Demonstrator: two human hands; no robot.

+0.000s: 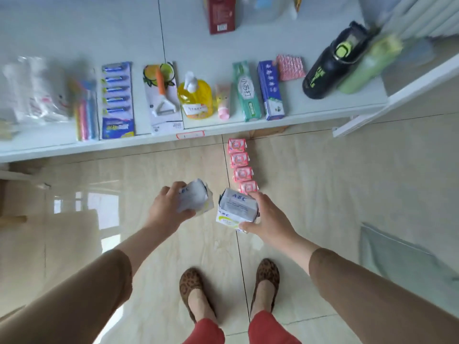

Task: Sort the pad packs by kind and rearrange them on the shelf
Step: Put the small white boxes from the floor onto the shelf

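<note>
- Left hand (167, 211): the grip is closed around 1 white pad pack (195, 200) printed "ABC", thumb on the near side and fingers over the far side; the pack is tilted and blurred, so its exact seating in the hand cannot be told.
- Right hand (269, 220): the grip holds what looks like a stack of 2 white "ABC" packs (237, 209), thumb at the lower edge, fingers along the right side; the lower one shows a yellow-green patch.
- Both loads are carried in the air above the tiled floor (310, 194), between the person's feet and the shelf (223, 129).
- Pink pad packs (242, 167): 4 lie in a row, apparently on a level beneath the shelf edge; whether that surface is a lower shelf or the floor cannot be told. The nearest one is just beside the right fingertips.
- The upper shelf carries a yellow soap bottle (196, 99), toothpaste boxes (258, 91), and a black bottle (332, 63).
- Risk 1: the stacked pair is pinched only at its edges; the lower pack could probably slide out during set-down.
- Risk 2: lowering the right load may nudge the pink row out of line, since it is so near.
- Risk 3: white packs placed touching the pink row could blur the separation by kind.
</note>
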